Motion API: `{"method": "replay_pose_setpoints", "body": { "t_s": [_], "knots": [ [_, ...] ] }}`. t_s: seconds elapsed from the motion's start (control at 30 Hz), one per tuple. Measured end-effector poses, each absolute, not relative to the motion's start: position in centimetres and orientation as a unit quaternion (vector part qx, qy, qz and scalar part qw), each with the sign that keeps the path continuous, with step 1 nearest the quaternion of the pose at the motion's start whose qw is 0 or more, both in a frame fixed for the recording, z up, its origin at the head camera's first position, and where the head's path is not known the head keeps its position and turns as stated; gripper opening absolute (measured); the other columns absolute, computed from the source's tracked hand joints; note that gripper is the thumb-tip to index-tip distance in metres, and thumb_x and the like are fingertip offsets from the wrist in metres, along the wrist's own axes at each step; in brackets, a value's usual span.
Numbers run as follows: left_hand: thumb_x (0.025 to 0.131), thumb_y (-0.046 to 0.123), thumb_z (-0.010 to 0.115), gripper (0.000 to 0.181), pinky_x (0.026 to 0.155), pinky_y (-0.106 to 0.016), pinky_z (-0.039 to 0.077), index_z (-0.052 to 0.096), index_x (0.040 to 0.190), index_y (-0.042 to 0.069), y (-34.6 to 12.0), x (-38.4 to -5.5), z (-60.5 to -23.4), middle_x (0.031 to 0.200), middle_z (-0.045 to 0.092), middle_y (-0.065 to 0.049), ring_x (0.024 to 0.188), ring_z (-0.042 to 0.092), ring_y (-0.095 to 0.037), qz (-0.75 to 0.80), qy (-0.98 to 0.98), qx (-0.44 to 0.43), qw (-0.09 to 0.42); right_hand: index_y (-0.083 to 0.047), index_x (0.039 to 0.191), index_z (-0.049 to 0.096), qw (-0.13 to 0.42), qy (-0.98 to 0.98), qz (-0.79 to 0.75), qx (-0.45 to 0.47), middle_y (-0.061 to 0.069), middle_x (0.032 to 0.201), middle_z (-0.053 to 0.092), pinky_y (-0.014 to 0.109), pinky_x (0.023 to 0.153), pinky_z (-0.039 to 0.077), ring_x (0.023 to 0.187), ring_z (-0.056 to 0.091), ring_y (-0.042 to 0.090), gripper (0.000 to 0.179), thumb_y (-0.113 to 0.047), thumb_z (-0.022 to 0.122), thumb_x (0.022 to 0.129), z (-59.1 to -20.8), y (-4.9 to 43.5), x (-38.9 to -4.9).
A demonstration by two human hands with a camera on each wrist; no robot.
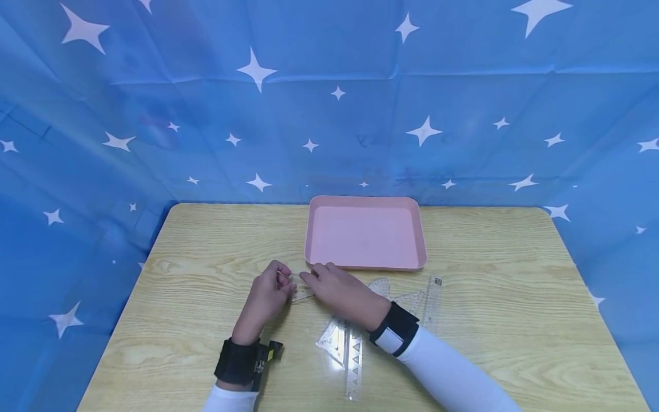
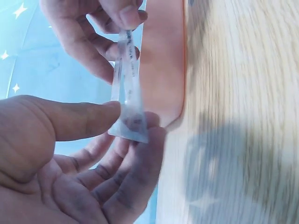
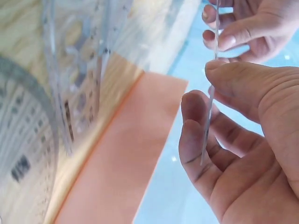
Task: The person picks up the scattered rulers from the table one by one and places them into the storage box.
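Both hands hold one small clear plastic set square (image 2: 133,95) above the table, just left of the pink tray's near corner. The left hand (image 1: 268,290) pinches its broad end between thumb and fingers. At the narrow end, the right hand (image 1: 344,293) grips it with the thumb against the fingers. In the right wrist view the set square (image 3: 208,123) appears edge-on, as a thin strip. Under and beside the right forearm lie a clear protractor (image 1: 380,286), another set square (image 1: 329,339) and a ruler with triangular cut-outs (image 1: 353,366).
The shallow pink tray (image 1: 365,233) stands at the back middle of the wooden table (image 1: 216,240). A clear straight ruler (image 1: 432,300) lies right of the forearm, next to another clear triangular piece (image 1: 410,300). A blue star-patterned curtain (image 1: 329,114) hangs behind the table.
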State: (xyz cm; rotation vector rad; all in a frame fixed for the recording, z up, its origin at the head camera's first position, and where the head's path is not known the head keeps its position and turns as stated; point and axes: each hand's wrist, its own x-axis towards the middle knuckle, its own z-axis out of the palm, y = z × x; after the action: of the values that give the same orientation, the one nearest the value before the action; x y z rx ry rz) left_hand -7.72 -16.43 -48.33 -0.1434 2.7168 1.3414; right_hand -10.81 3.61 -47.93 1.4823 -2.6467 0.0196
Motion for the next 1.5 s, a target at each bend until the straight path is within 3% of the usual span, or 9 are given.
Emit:
{"method": "replay_pose_setpoints", "body": {
  "t_s": [0.27, 0.57, 0.8, 1.13, 1.3, 1.5],
  "knots": [
    [0.091, -0.003, 0.072, 0.027, 0.061, -0.026, 0.049, 0.058, 0.115, 0.001, -15.8, -7.7, -47.7, 0.087, 0.065, -0.010, 0.068, 0.060, -0.014, 0.466, 0.883, -0.051, 0.041, -0.006, 0.148, 0.053, 0.073, -0.880, 0.057, 0.466, 0.008, 0.118, 0.064, 0.026, 0.072, 0.055, 0.087, 0.061, 0.013, 0.049, -0.002, 0.063, 0.100, -47.2, 4.9, -10.9],
    [0.092, -0.005, 0.070, 0.031, 0.054, -0.023, 0.049, 0.058, 0.120, 0.000, -14.9, -7.7, -47.1, 0.088, 0.064, -0.012, 0.064, 0.058, -0.011, 0.492, 0.870, -0.026, 0.003, -0.010, 0.136, 0.063, 0.077, -0.893, 0.120, 0.428, 0.006, 0.109, 0.065, 0.028, 0.076, 0.055, 0.088, 0.061, 0.015, 0.037, -0.015, 0.069, 0.100, -46.2, 6.1, -11.3],
    [0.093, -0.003, 0.070, 0.032, 0.055, -0.024, 0.050, 0.063, 0.124, 0.004, -14.3, -8.2, -46.7, 0.091, 0.066, -0.010, 0.066, 0.060, -0.013, 0.471, 0.882, -0.005, -0.027, -0.011, 0.130, 0.067, 0.114, -0.892, 0.136, 0.416, 0.006, 0.106, 0.066, 0.030, 0.077, 0.056, 0.089, 0.063, 0.018, 0.036, -0.019, 0.075, 0.095, -45.6, 6.8, -11.8],
    [0.086, -0.001, 0.079, 0.044, 0.060, -0.024, 0.051, 0.065, 0.128, 0.000, -13.4, -8.7, -45.6, 0.106, 0.063, -0.015, 0.072, 0.061, -0.017, 0.458, 0.888, 0.018, -0.040, -0.008, 0.124, 0.070, 0.136, -0.903, 0.155, 0.376, 0.008, 0.108, 0.069, 0.032, 0.081, 0.058, 0.092, 0.065, 0.022, 0.034, -0.023, 0.076, 0.095, -45.2, 8.1, -12.6],
    [0.082, 0.003, 0.085, 0.057, 0.056, -0.023, 0.050, 0.062, 0.133, -0.003, -12.7, -9.1, -45.6, 0.116, 0.059, -0.016, 0.070, 0.058, -0.013, 0.457, 0.889, 0.022, -0.023, -0.007, 0.121, 0.072, 0.137, -0.911, 0.161, 0.355, 0.010, 0.109, 0.069, 0.035, 0.086, 0.058, 0.097, 0.066, 0.025, 0.034, -0.024, 0.079, 0.092, -45.1, 8.8, -13.0],
    [0.077, 0.003, 0.089, 0.063, 0.055, -0.022, 0.048, 0.062, 0.133, -0.003, -11.9, -9.6, -45.5, 0.128, 0.057, -0.015, 0.067, 0.053, -0.010, 0.427, 0.902, 0.040, -0.039, -0.006, 0.121, 0.072, 0.141, -0.911, 0.164, 0.351, 0.010, 0.109, 0.069, 0.035, 0.086, 0.058, 0.097, 0.065, 0.026, 0.032, -0.022, 0.078, 0.093, -44.9, 9.3, -13.4]
  ]
}}
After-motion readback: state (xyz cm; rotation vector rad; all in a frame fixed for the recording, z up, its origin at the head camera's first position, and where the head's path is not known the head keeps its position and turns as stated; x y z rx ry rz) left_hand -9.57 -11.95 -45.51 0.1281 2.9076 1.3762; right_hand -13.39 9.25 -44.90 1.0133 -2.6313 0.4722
